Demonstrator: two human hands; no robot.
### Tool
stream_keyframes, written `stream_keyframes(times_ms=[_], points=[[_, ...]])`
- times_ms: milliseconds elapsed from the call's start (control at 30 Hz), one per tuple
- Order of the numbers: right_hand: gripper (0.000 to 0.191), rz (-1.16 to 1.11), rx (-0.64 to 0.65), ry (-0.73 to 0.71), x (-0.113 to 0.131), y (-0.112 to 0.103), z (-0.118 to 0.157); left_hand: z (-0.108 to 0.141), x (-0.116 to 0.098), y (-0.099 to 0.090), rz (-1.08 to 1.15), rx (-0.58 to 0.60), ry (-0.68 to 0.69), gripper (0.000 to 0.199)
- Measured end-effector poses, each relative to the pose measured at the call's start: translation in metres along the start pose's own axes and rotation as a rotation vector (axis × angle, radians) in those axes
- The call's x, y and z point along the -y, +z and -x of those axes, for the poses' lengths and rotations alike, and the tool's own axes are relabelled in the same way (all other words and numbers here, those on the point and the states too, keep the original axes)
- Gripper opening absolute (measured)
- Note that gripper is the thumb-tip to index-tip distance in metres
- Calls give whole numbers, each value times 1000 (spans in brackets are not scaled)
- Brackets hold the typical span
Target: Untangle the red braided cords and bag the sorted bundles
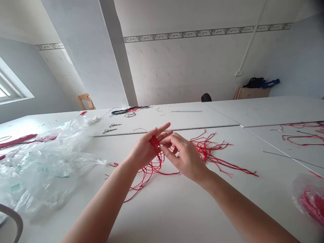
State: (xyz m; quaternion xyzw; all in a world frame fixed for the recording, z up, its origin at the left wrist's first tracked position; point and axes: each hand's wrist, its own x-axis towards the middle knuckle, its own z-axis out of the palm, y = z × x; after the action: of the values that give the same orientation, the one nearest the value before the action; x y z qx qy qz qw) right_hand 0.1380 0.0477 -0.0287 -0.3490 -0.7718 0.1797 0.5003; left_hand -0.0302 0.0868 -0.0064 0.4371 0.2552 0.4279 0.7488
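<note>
My left hand (146, 148) holds a bundle of red cords (155, 143) under its thumb, with some of its fingers stretched out. Loose ends of that bundle hang down and spread in loops over the white table (162, 209). Close against it, my right hand (186, 157) has thumb and forefinger brought together at the cords; whatever lies between those fingertips is too small to make out. Just beyond my right hand, a second tangled pile of red cords (207, 148) lies on the table.
Crumpled clear plastic bags (50, 172) cover the left side. Small scissors (109, 130), black cords (121, 112) and a ruler (186, 111) lie farther back. At right are red cord loops (301, 139) and a bag of red cords (312, 202).
</note>
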Motion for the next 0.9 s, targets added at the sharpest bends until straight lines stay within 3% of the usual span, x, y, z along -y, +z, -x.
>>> stream_keyframes(times_ms=[433,667,900], points=[[8,-256,80,150,-4,-4,-1,1,9,4,-99,177,-34,46],[8,-432,129,281,-13,-7,-3,-1,14,5,-118,172,-64,52],[9,-463,85,281,-15,-6,-3,0,11,6,-177,107,-34,45]])
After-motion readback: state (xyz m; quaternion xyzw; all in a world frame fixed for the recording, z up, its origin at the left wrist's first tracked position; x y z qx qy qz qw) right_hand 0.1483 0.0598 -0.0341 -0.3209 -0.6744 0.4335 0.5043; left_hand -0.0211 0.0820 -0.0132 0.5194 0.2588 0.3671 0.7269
